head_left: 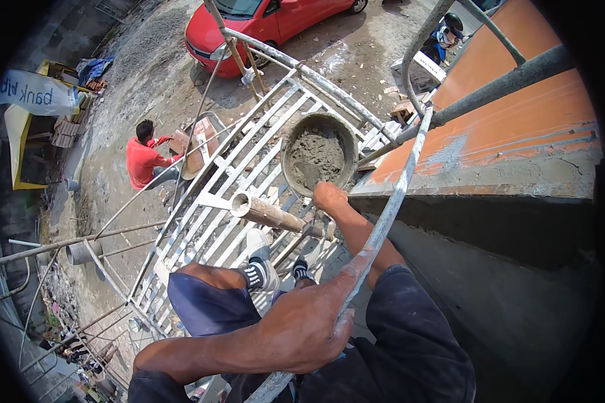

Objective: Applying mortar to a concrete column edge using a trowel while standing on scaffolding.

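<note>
My left hand (309, 329) is wrapped round a slanting metal scaffold pole (390, 208) spattered with pale mortar. The thumb lies along the pole. Farther ahead, my right hand (331, 197) is closed at the near rim of a round black bucket (353, 151). What its fingers grip is hidden under the fist. Wet grey mortar (319, 148) fills much of the bucket, with a smoother patch close to my right hand. The bucket rests on a slatted white scaffold platform (215, 225). A pale, mortar-coated tube (265, 211) lies near my feet, left of my right arm.
An orange wall (511, 127) with a rough grey ledge borders the right. Scaffold rails (316, 80) edge the platform. Below, a person in red (144, 158) crouches by a wheelbarrow (212, 131). A red car (262, 33) stands beyond. My shoe (262, 262) is on the slats.
</note>
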`<act>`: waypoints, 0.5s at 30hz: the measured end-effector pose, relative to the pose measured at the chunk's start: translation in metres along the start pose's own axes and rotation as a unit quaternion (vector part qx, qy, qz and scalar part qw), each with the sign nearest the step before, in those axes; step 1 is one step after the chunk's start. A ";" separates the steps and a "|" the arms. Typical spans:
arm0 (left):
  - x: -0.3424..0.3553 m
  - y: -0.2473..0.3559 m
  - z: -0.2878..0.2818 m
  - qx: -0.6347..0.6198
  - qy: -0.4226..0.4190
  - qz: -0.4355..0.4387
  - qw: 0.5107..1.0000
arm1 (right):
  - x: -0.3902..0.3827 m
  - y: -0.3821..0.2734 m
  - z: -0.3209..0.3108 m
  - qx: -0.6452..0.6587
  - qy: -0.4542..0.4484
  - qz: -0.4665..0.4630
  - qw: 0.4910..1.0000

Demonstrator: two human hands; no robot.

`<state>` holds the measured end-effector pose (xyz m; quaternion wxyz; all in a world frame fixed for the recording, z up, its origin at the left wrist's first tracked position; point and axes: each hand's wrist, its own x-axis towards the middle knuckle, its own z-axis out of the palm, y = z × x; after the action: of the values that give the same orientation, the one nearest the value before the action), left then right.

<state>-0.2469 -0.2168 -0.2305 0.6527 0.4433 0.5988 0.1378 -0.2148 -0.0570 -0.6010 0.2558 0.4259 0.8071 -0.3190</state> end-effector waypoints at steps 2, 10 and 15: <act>0.002 -0.010 0.010 0.008 0.035 0.040 0.999 | 0.010 -0.001 -0.007 0.019 0.008 -0.003 1.000; 0.002 -0.017 0.011 -0.009 0.083 0.114 0.990 | 0.017 0.009 -0.013 0.021 0.043 -0.031 0.998; 0.002 -0.012 0.008 -0.030 0.056 0.080 0.995 | 0.028 -0.010 0.015 0.090 0.002 -0.008 0.996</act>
<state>-0.2431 -0.2252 -0.2416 0.6180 0.4612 0.5930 0.2321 -0.2353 -0.0572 -0.6271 0.2120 0.4413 0.7790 -0.3918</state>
